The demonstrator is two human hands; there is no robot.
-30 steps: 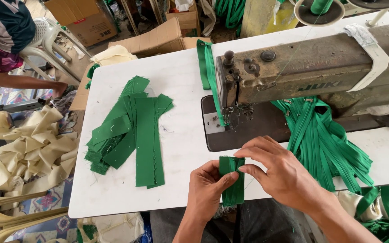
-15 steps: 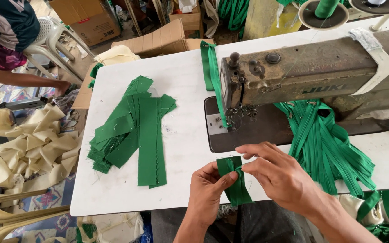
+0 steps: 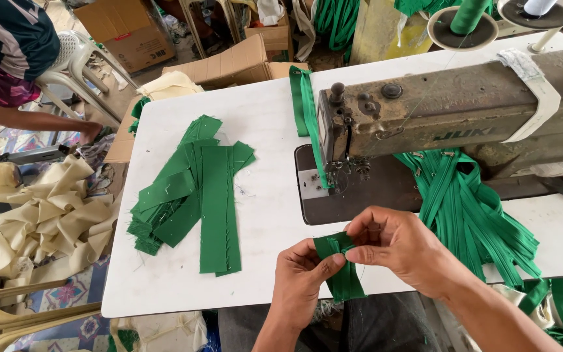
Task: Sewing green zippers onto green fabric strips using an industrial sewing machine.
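Observation:
My left hand (image 3: 302,275) and my right hand (image 3: 404,246) both pinch the folded top end of a short green fabric strip (image 3: 345,270). The strip hangs down over the front edge of the white table (image 3: 262,117). The fold sits just in front of the dark bed plate (image 3: 373,192) of an old grey sewing machine (image 3: 464,111). The needle area (image 3: 343,166) is a little above my hands.
A pile of green strips (image 3: 190,192) lies on the table's left. A bundle of long green straps (image 3: 470,208) hangs off the right. A green thread cone (image 3: 469,16) stands behind the machine. Cream fabric (image 3: 40,215), cardboard boxes (image 3: 229,62) and a seated person (image 3: 14,58) are to the left.
My hands have lifted slightly toward the machine bed and folded the strip's top end tighter between the fingers. The view has shifted a little.

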